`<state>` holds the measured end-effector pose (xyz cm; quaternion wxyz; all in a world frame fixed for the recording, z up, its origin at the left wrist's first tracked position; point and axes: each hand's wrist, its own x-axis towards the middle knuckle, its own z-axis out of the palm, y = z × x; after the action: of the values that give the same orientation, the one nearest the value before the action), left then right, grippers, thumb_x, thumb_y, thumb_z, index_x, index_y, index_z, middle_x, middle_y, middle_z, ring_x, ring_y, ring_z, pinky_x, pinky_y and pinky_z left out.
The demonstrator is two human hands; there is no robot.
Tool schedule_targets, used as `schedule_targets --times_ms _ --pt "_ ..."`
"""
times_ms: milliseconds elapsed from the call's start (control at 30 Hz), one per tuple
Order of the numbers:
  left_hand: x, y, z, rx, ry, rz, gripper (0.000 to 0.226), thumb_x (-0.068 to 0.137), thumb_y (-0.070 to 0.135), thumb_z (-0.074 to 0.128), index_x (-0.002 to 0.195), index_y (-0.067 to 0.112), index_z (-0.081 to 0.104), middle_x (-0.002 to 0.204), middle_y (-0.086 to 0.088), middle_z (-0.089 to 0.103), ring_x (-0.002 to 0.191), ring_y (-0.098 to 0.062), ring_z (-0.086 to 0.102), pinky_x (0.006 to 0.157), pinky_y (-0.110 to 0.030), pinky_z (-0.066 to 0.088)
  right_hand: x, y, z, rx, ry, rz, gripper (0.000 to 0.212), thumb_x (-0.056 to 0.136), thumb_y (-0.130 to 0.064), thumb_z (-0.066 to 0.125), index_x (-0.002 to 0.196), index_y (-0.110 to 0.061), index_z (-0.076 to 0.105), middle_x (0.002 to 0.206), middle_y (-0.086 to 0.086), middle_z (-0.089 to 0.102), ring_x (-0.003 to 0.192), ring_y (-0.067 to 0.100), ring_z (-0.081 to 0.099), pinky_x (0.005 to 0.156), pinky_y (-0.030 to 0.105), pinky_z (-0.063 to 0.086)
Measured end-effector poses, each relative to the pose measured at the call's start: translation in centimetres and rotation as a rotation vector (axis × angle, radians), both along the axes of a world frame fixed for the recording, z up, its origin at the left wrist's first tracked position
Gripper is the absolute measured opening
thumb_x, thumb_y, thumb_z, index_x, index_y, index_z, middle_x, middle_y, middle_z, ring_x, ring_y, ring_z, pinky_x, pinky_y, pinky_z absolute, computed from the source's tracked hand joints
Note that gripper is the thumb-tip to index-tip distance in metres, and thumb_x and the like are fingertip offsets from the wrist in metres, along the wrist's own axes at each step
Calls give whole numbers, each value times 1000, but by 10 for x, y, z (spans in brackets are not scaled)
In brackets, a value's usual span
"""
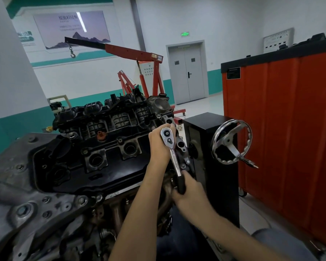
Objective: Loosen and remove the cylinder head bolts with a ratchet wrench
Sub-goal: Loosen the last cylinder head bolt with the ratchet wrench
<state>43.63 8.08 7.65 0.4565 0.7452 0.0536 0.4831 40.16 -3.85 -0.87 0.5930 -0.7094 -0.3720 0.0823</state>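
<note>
- One view only, from the person's head, looking down over a dark, grimy car engine (68,213) mounted beside a black steel stand (215,166) at the right.
- Both hands are clamped on one tool, a chrome ratchet wrench with a black rubber grip (174,159). The left hand (159,146) curls round its round head at the engine's far right corner. The right hand (191,194) is wrapped round the grip nearer the person. The two hands sit apart along the shaft.
- The wrench head is over the right end of the black plastic cylinder head cover (111,166). The socket and the bolt beneath it are hidden behind the wrench head and the left hand, so I cannot tell how far out that bolt is.
- Several small cover bolts (85,152) look seated in their holes along the middle of the cover, and I can see no loose bolts laid anywhere.
- My guess is that the job is early: one bolt is being worked, and the rest are left to loosen and lift out.
- Around the engine are a grey cast-metal end cover (17,185) at the near left and a chrome handwheel (231,142) on the stand. A red engine hoist (139,53) stands far behind, and an orange tool cabinet (280,129) is at the right.
</note>
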Motion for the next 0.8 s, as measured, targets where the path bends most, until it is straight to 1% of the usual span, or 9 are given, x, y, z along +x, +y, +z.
schedule_targets --times_ms 67,133,267,400,467,533,600,700,800 --pt "-2 5 2 46 30 9 54 93 2 57 55 20 23 46 11 21 48 -6 20 51 -23 18 -7 11 -1 44 21 15 15 83 -2 56 85 -17 53 65 3 56 50 2 50 46 16 40" --pt "-7 14 3 125 93 -10 54 94 7 59 55 20 24 43 10 25 47 -5 22 49 -18 20 7 2 5 -26 -74 19 15 81 -2 56 85 -16 53 65 4 57 51 4 49 49 22 43" --pt "-11 24 6 231 176 -79 56 91 7 63 52 20 25 43 11 29 48 -5 24 51 -20 23 67 -42 40 -338 -402 123 23 84 -2 59 96 -22 53 68 -5 55 51 3 55 47 14 42" --pt "-9 20 8 361 208 -66 53 82 -6 61 49 24 33 43 10 34 46 -4 30 52 -21 25 126 -59 101 -673 -928 -41 15 90 -14 56 103 -18 49 65 -10 50 54 1 50 44 13 34" --pt "-8 17 7 313 163 -43 55 84 -5 61 47 27 34 40 11 35 45 -4 32 50 -16 24 129 -56 112 -691 -1019 -88 12 90 -16 54 99 -19 46 64 -10 48 56 3 49 48 13 30" --pt "-7 17 5 175 108 0 57 90 1 59 48 24 28 39 10 32 43 -5 29 48 -15 23 114 -52 97 -635 -927 -98 16 89 -16 56 92 -24 42 67 -8 49 57 4 51 47 13 32" --pt "-4 15 5 83 78 34 57 93 5 57 50 21 25 41 9 27 43 -6 25 49 -20 22 85 -46 62 -472 -663 -65 19 86 -12 59 92 -23 44 72 -3 51 55 4 53 45 13 35" --pt "-1 5 4 103 49 92 57 93 3 56 51 21 23 40 9 24 43 -5 24 47 -19 20 30 -26 16 -147 -202 1 18 81 -3 60 93 -15 52 67 3 54 47 4 50 43 16 39" --pt "1 0 3 123 33 123 54 91 -2 55 54 20 23 46 9 20 43 -7 24 45 -17 21 -9 5 -1 71 47 2 18 78 0 57 89 -15 57 66 3 59 49 3 50 45 18 40"
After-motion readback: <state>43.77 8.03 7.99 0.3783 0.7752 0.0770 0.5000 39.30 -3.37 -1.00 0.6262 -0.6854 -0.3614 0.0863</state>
